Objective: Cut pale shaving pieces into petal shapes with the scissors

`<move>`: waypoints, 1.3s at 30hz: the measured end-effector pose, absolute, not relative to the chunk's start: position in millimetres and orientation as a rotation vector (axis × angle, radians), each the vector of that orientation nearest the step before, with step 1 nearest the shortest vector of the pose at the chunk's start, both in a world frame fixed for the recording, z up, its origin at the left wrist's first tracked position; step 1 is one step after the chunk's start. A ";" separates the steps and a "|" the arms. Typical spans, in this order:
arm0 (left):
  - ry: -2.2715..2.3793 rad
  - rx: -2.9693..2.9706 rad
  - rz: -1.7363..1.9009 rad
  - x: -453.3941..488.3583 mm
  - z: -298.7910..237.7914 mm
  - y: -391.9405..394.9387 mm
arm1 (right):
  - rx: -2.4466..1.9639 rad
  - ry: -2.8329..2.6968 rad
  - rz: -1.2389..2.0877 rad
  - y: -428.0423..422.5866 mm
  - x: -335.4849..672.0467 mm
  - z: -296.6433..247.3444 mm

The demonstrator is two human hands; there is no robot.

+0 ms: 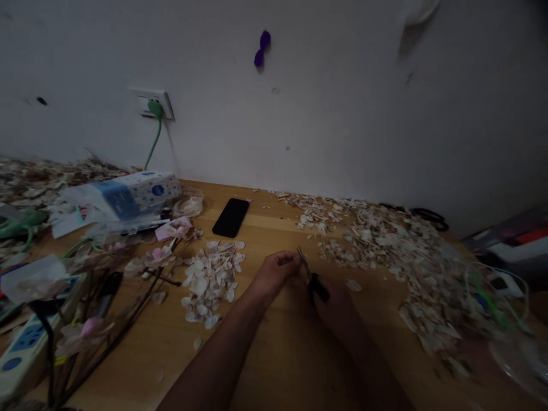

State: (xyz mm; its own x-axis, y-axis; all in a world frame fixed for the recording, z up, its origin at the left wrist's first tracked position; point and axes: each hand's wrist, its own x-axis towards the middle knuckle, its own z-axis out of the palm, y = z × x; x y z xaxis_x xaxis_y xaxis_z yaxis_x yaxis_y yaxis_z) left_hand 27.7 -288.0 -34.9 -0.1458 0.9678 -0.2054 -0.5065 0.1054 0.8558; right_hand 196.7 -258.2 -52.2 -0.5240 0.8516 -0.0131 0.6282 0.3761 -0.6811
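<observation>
My right hand (338, 305) grips a pair of scissors (317, 286) with black handles, the blades pointing up and to the left. Close beside the blade tips, my left hand (278, 273) has its fingers pinched together; what they hold, if anything, is too small and dark to name. To the left of my left forearm lies a heap of pale petal-like pieces (209, 279). One loose pale piece (353, 285) rests on the wooden table (274, 365) just right of my right hand.
A black phone (231, 217) lies beyond my left hand. Dry, pale scraps (385, 234) spread along the right side. On the left are flowering branches (128, 319), a power strip (29, 337) and a tissue pack (137, 194). The wall (299, 114) bounds the table's back.
</observation>
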 end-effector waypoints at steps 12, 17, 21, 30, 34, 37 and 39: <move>1.163 0.780 1.455 21.3 -22.4 -288.3 | -1.261 -2.309 0.929 -258.3 197.8 -51.7; 0.974 0.582 1.497 29.5 -32.1 -287.0 | -1.262 -2.285 0.927 -259.5 197.2 -52.0; 0.892 0.502 1.527 33.2 -37.5 -286.8 | -1.284 -2.265 0.965 -260.4 196.5 -50.9; 1.120 0.686 1.505 24.3 -22.1 -287.7 | -1.290 -2.309 0.944 -259.9 196.6 -49.0; 1.115 0.617 1.515 25.1 -22.3 -287.5 | -1.314 -2.308 0.929 -259.1 196.7 -50.6; 1.138 0.636 1.489 25.1 -20.5 -288.5 | -1.314 -2.311 0.936 -258.8 197.0 -52.1; 1.166 0.684 1.473 23.9 -18.5 -289.5 | -1.312 -2.321 0.947 -258.8 197.5 -52.3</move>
State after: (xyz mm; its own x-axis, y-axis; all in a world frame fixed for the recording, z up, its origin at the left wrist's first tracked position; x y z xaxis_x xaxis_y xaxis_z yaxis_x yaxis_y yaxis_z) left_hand 23.9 -289.5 -18.5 -0.2495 0.9526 -0.1742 -0.3879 0.0665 0.9193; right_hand 197.5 -258.8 -52.3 -0.5319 0.8453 -0.0513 0.6398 0.3614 -0.6783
